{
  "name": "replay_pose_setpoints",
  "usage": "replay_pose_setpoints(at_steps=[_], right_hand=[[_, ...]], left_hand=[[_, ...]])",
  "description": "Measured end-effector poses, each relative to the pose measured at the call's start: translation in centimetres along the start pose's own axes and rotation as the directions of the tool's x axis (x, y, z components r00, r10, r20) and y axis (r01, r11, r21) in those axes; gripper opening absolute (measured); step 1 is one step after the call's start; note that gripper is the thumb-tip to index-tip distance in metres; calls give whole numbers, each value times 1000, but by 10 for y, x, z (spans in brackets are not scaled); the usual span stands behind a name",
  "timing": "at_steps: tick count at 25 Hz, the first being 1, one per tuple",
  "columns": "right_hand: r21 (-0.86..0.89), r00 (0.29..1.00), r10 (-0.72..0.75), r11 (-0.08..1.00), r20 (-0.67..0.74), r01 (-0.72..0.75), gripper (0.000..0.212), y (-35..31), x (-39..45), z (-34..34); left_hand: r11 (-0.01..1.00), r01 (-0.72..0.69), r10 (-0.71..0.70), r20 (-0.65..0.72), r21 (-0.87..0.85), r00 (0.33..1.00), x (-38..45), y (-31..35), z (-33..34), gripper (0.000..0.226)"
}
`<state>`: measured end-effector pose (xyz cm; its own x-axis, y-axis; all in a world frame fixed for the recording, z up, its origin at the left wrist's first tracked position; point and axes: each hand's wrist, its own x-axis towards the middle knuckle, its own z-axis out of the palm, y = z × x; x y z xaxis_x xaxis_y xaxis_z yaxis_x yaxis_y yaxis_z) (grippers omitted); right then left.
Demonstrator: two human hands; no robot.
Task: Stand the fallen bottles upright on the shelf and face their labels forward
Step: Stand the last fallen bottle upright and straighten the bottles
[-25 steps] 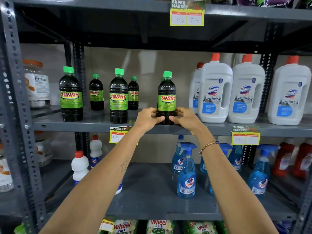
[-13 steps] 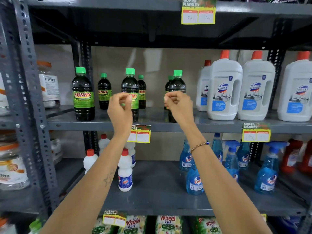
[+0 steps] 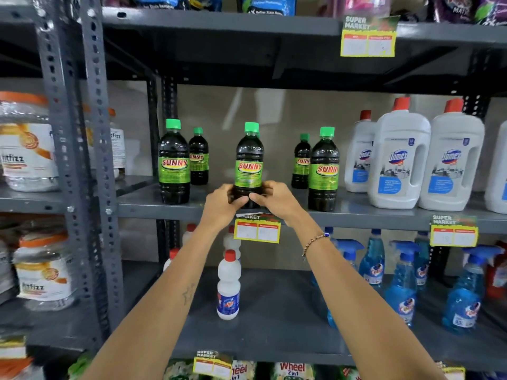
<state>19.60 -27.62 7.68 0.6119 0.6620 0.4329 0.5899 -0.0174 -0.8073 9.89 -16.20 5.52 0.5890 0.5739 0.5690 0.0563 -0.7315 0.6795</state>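
Dark Sunny bottles with green caps stand upright on the grey middle shelf (image 3: 356, 212). The middle Sunny bottle (image 3: 249, 163) stands at the shelf's front edge with its label facing me. My left hand (image 3: 223, 205) and my right hand (image 3: 274, 198) both clasp its base from either side. A left Sunny bottle (image 3: 174, 163) and a right Sunny bottle (image 3: 323, 171) stand in the front row, labels forward. Two smaller-looking Sunny bottles (image 3: 198, 157) stand behind them, the other back bottle (image 3: 301, 161) near the right one.
White Domex jugs (image 3: 399, 160) with red caps fill the shelf's right part. Price tags (image 3: 257, 229) hang on the shelf edge. Below are white bottles (image 3: 229, 289) and blue spray bottles (image 3: 402, 286). Plastic jars (image 3: 27, 144) sit on the left rack behind a perforated upright (image 3: 90, 160).
Both hands let go of the right Sunny bottle, lifted off, moved left and now hold the base of the middle bottle. The camera has shifted left and closer.
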Motion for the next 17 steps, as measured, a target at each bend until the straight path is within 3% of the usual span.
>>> replay_pose_setpoints(at_steps=[17], right_hand=[[32, 999, 24, 999, 34, -25, 40, -3, -4, 2]], left_hand=[[999, -53, 52, -48, -4, 997, -1, -8, 6, 44]])
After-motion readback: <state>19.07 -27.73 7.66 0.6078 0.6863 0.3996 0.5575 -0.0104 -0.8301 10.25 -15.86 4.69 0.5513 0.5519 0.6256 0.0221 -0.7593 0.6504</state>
